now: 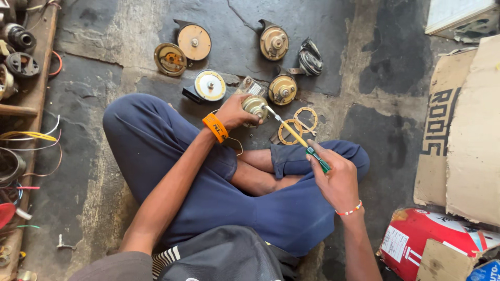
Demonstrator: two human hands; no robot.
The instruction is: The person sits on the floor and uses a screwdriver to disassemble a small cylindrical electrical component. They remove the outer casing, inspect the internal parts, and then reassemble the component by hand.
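Horn part: a round brass-coloured horn unit (255, 106) sits just above the floor, in front of the person's crossed legs, held at its left side.
Left hand: the left hand (235, 112) wraps its fingers tightly around the unit, an orange wristband (215, 127) on the wrist.
Right hand: the right hand (333, 177) is closed in a fist around the green handle of a screwdriver (295, 135); a beaded bracelet (349, 211) circles the wrist.
Tool contact: the screwdriver's yellow shaft slants up to the left, its metal tip touching the held unit's right edge.
Gaskets: two flat ring gaskets (298, 124) lie on the floor under the shaft, overlapping each other.
Other horns: five more round units lie on the stone floor (364, 78) beyond the hands, one white-faced (210, 85) just left of the held one, one brass (283, 90) just above it.
Left edge: wires and dark parts crowd a wooden plank (32, 93).
Right edge: cardboard sheets (469, 130) lean over a red box (416, 234).
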